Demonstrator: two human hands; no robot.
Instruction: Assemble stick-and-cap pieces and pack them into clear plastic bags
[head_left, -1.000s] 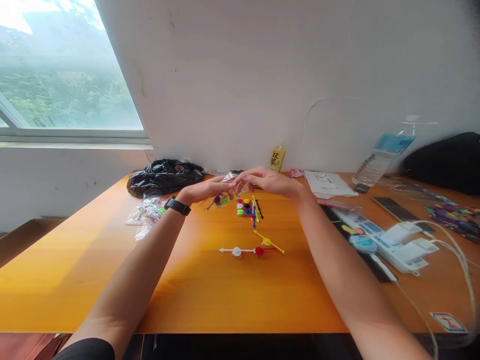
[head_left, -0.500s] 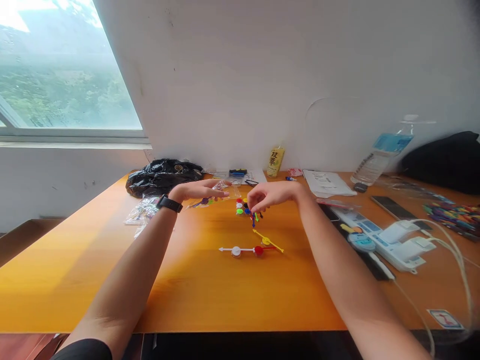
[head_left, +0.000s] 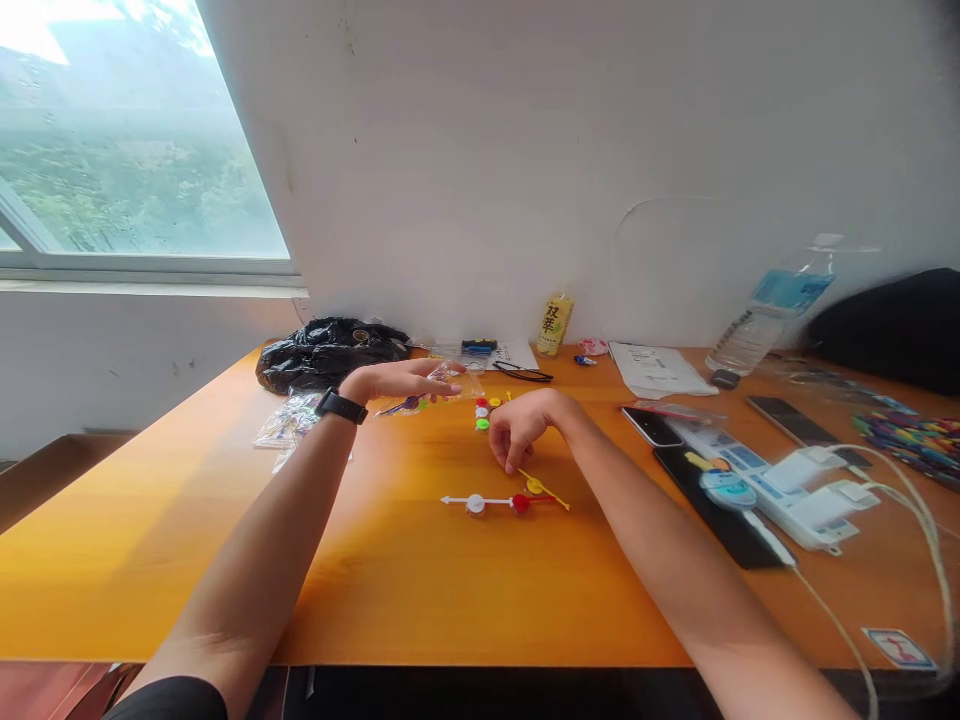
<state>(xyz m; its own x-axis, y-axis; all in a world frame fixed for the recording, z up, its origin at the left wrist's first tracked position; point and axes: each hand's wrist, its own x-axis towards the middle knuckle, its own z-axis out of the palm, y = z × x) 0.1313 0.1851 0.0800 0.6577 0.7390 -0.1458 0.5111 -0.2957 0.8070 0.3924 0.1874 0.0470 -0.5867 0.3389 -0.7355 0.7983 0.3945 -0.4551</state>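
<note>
My left hand (head_left: 405, 380), with a black band on the wrist, is held over the far middle of the table. Its fingers are closed on a clear plastic bag (head_left: 448, 370) with small coloured pieces in and under it. My right hand (head_left: 523, 425) points down, fingers drawn together, its tips near the tabletop just behind a yellow arrow spinner (head_left: 534, 486). Whatever those fingers hold is hidden. In front lie a white arrow spinner (head_left: 475, 504) and a red arrow spinner (head_left: 520, 504), end to end. Coloured round caps (head_left: 482, 424) sit left of my right hand, partly covered.
At the back left are a black plastic bag (head_left: 330, 355) and clear packets (head_left: 289, 425). A yellow drink carton (head_left: 555, 325), papers (head_left: 660, 370) and a tilted water bottle (head_left: 772, 305) stand along the wall. Phones, a power strip (head_left: 750, 465) and cables lie at right.
My right hand has come nearer and lower, from above the caps to just behind the yellow spinner. The blue and green arrow tips seen beneath it are now hidden. My left hand stays put.
</note>
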